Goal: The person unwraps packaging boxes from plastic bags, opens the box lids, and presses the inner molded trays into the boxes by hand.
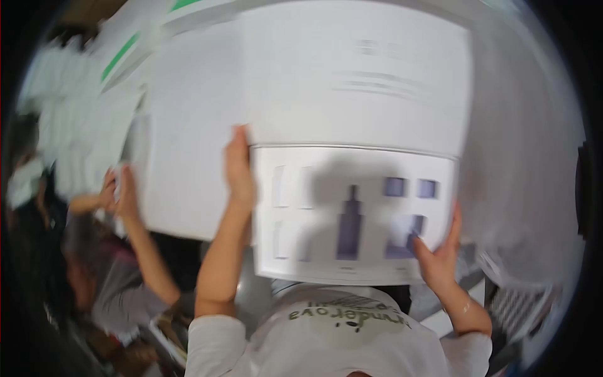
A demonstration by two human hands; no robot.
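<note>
An open white box (295,257) with a fold across its middle is held up in front of my chest. Its near panel bears bottle-shaped and square purple-blue shapes and pale slots; I cannot tell whether these are printed or cut out. Faint, blurred text marks the far panel. My left hand (239,169) grips the left edge near the fold, fingers stretched along the side. At the lower right corner my right hand (438,254) is closed on the edge, thumb over the front and fingers at the side. A head-shaped shadow falls across the near panel.
Left of me, another person's hands (119,188) hold a large white panel (188,125). White items with green strips (119,58) lie at the upper left. Clear plastic wrapping (521,251) covers the right side, above a grey perforated crate (518,308).
</note>
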